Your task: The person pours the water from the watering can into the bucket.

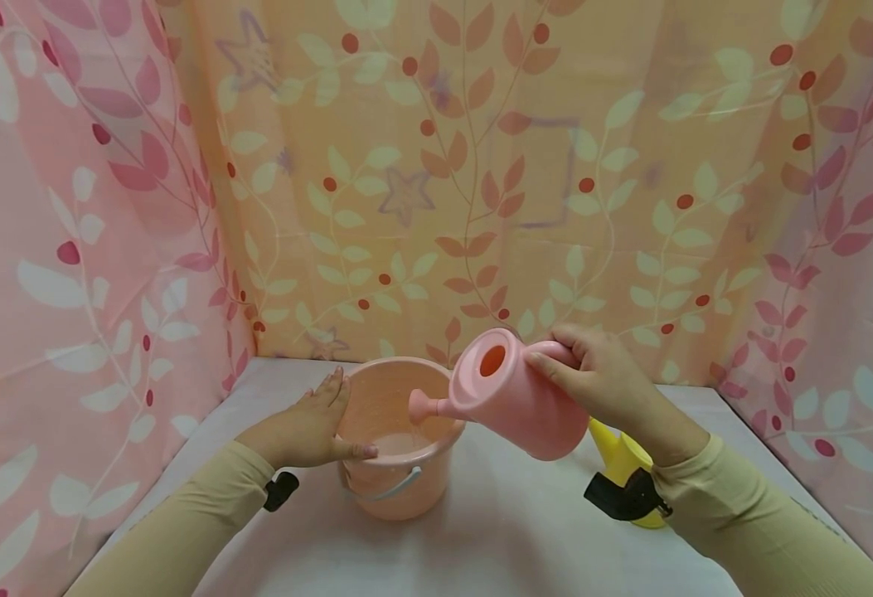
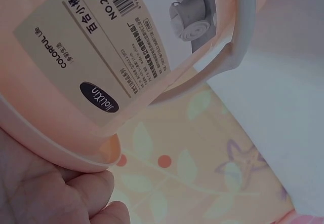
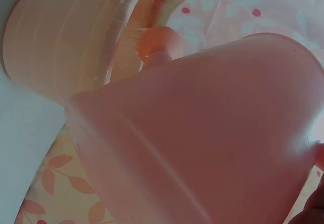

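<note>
My right hand [image 1: 603, 381] grips the handle of a pink watering can [image 1: 526, 406], which is tipped left with its sprinkler head [image 1: 423, 406] over the mouth of a peach-coloured bucket [image 1: 406, 489]. Faint thin streaks show by the sprinkler head [image 3: 161, 44] in the right wrist view. My left hand [image 1: 305, 427] rests on the bucket's left rim, its fingers extended and the thumb reaching over the near rim. From the left wrist, the printed label [image 2: 96, 51] on the bucket's side and its grey handle [image 2: 202, 77] show.
Partly behind my right wrist stands a yellow spouted container [image 1: 626, 460] on the white-covered table [image 1: 511, 539]. Leaf-patterned cloth [image 1: 466, 207] hangs at the back and on both sides.
</note>
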### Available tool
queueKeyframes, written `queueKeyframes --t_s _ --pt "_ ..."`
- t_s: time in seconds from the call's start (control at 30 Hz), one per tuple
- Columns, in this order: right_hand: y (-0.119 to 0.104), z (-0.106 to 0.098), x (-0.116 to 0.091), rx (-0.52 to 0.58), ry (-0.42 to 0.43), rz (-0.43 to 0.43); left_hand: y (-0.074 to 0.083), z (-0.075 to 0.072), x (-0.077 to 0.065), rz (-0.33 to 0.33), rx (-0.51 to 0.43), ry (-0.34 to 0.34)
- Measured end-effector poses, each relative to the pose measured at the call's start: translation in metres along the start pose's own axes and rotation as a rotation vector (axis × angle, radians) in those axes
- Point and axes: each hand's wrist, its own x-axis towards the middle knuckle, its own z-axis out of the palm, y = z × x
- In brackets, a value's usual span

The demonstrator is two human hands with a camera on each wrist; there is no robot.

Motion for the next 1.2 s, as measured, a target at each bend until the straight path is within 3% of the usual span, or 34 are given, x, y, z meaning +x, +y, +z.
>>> queueKeyframes --t_s 1.2 --pt "0.0010 0.0008 0.0003 -0.026 0.013 -0.019 -0.0023 0.0022 0.0007 0.000 -0.004 0.007"
